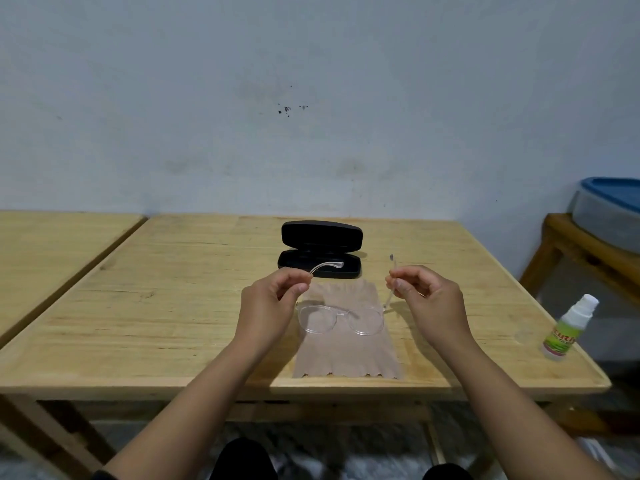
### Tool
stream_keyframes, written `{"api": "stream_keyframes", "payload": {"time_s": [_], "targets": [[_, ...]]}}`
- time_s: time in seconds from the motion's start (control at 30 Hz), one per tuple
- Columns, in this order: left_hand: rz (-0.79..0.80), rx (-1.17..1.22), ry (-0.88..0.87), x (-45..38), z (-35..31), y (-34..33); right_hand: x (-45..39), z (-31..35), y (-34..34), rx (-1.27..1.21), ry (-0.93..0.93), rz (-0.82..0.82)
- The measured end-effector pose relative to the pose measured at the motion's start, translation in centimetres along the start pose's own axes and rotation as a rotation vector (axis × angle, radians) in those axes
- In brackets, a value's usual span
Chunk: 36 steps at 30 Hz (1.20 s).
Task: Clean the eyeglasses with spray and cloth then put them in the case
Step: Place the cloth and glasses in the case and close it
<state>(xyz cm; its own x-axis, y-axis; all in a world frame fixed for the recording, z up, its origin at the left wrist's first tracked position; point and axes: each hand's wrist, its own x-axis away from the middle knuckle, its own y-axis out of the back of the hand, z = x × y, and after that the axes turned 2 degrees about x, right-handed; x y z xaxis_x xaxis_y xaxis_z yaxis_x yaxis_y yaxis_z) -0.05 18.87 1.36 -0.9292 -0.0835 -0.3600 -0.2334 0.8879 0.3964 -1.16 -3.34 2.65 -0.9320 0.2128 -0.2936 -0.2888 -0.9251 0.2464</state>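
Note:
Clear-framed eyeglasses hang over a beige cleaning cloth that lies flat on the wooden table. My left hand pinches the left temple arm, and my right hand pinches the right one. The lenses face me, with the temples spread open. Behind the cloth sits a black glasses case, its lid open and upright. A small spray bottle with a green label and white cap stands at the table's right edge.
A second wooden table stands to the left with a narrow gap between. At the right, a grey tub with a blue lid rests on a wooden bench. A pale wall rises behind the table.

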Motion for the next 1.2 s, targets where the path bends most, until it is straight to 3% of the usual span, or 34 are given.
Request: {"api": "stream_keyframes", "payload": {"time_s": [0.33, 0.47, 0.63, 0.8, 1.03, 1.2], "targets": [[0.020, -0.037, -0.036, 0.2, -0.2, 0.6, 0.5, -0.1, 0.6, 0.053, -0.016, 0.030], [-0.001, -0.158, -0.084, 1.8, 0.0, 2.9, 1.7, -0.1, 2.1, 0.124, -0.053, 0.018], [0.275, -0.274, -0.180, 5.4, 0.9, 4.9, 3.6, -0.7, 3.9, 0.362, -0.053, 0.476], [0.425, -0.299, -0.250, 5.8, 1.7, 3.9, 3.6, -0.8, 2.8, 0.511, 0.029, 0.631], [0.363, -0.384, -0.292, 5.7, 1.9, 3.0, 3.8, -0.2, 1.8, 0.623, 0.115, 0.623], [0.288, -0.390, -0.188, 5.4, 1.0, 2.7, 4.2, 0.3, 1.0, 0.508, -0.004, 0.413]]}}
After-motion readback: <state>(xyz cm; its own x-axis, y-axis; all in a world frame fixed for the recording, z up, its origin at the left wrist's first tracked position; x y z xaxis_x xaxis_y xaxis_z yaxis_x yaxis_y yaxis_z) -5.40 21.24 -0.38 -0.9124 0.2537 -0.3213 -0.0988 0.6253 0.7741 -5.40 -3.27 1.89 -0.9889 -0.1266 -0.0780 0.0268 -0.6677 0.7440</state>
